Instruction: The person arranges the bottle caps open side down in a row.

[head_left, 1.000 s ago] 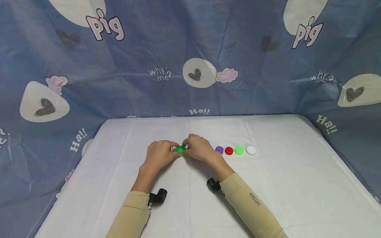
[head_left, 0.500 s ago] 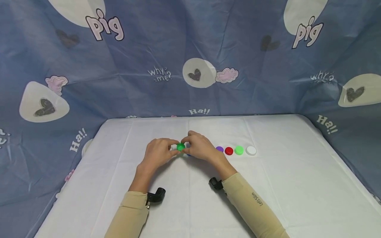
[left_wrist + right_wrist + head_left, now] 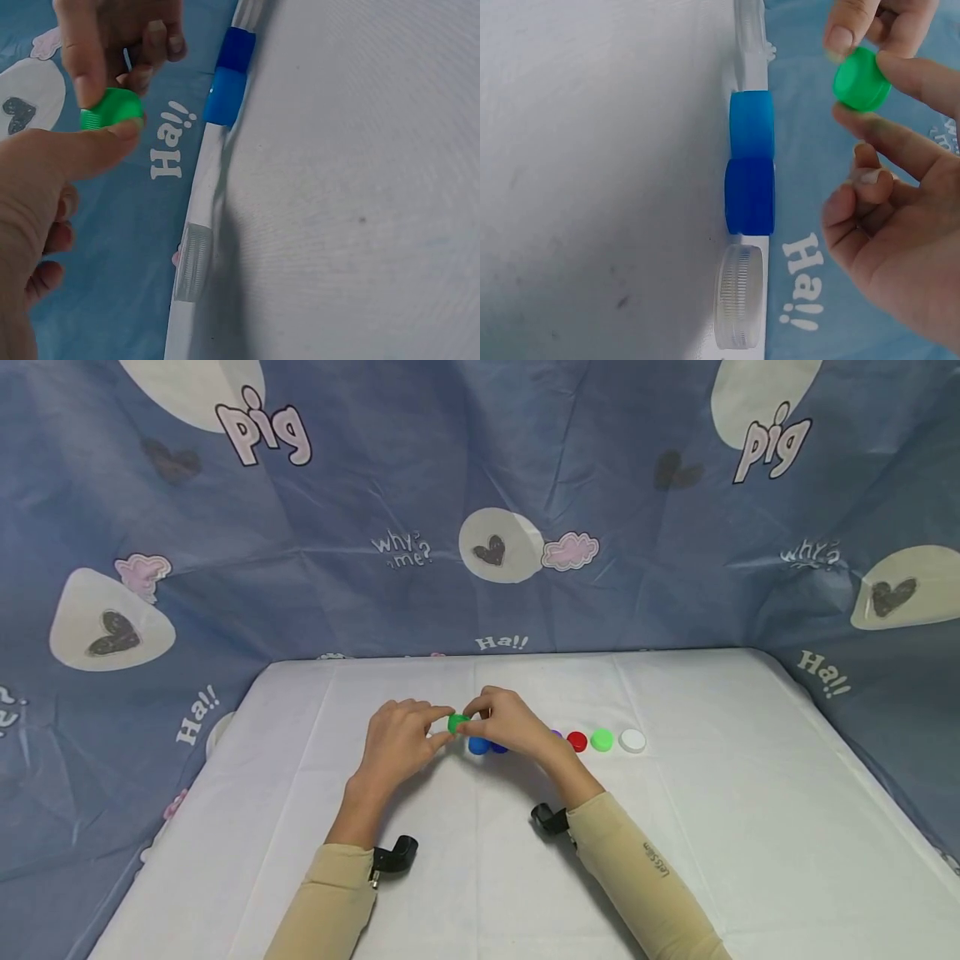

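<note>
White-clothed table [image 3: 675,827]; green cap [image 3: 457,723] pinched between left hand [image 3: 397,743] and right hand [image 3: 510,731], raised above the blue cap [image 3: 477,745].

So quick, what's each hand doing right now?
Left hand: pinching the green cap with thumb and a finger.
Right hand: pinching the same green cap from the other side, above the table.
</note>
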Tool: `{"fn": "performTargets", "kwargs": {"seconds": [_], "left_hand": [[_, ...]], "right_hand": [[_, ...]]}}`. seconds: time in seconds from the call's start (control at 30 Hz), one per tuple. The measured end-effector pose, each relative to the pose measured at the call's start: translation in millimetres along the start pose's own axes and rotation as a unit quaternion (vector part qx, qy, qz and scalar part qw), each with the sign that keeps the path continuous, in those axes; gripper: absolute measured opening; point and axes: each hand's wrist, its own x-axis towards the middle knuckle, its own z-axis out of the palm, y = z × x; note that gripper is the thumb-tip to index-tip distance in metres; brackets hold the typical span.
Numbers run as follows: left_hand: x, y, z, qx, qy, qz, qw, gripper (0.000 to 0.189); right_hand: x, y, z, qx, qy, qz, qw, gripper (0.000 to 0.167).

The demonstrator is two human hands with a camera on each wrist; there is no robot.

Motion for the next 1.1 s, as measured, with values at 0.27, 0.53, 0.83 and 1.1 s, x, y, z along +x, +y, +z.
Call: {"fn": "performTargets", "kwargs": {"seconds": [0.27, 0.53, 0.83, 1.1], "left_hand": [[-1.2, 0.2, 0.3, 0.022, 0.042, 0.025, 0.9986, 0.028], [-1.7, -0.7, 0.1, 0.018, 0.049, 0.027, 0.9982, 0.027], [-3.2, -5.7, 2.8, -0.031, 0.024, -0.049, 0.998, 0.03], [-2.8, -4.8, 1.9, -0.081, -0.015, -0.103, 0.9912, 0.031]], "right_hand": [[0.1, -0.1, -0.9, 0.009, -0.007, 0.003, 0.9999, 0.026], [0.9, 0.4, -0.7, -0.003, -0.01, 0.007, 0.9999, 0.027], [-2.5, -5.9, -1.4, -0.091, 0.037, -0.036, 0.9945, 0.027], [-4.7, -8.8, -0.2, -0.171, 0.051, -0.063, 0.982, 0.025]]}}
